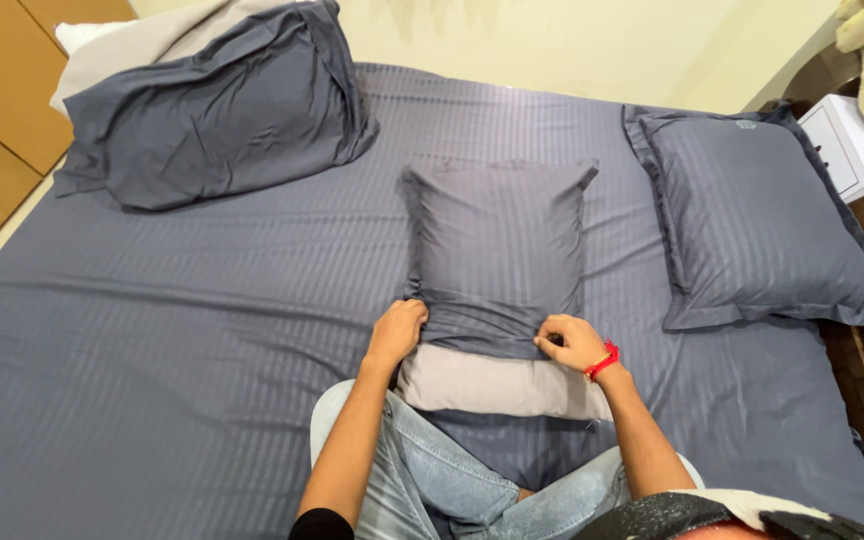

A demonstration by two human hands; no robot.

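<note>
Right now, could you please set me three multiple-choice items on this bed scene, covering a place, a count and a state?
1. Where does the pillow being covered lie?
A. on the floor
B. mid-bed before the person's knees
C. on the white nightstand

2. How many fully cased dark pillows lie apart from the hands?
A. two
B. four
C. none

3. How far on is the dark pillowcase?
A. fully on
B. not started
C. partly on, pale end bare

Answers: 1 B, it rests on the striped bedsheet. 2 A, left pillow and right pillow. 3 C, left hand and right hand grip its open edge.
</note>
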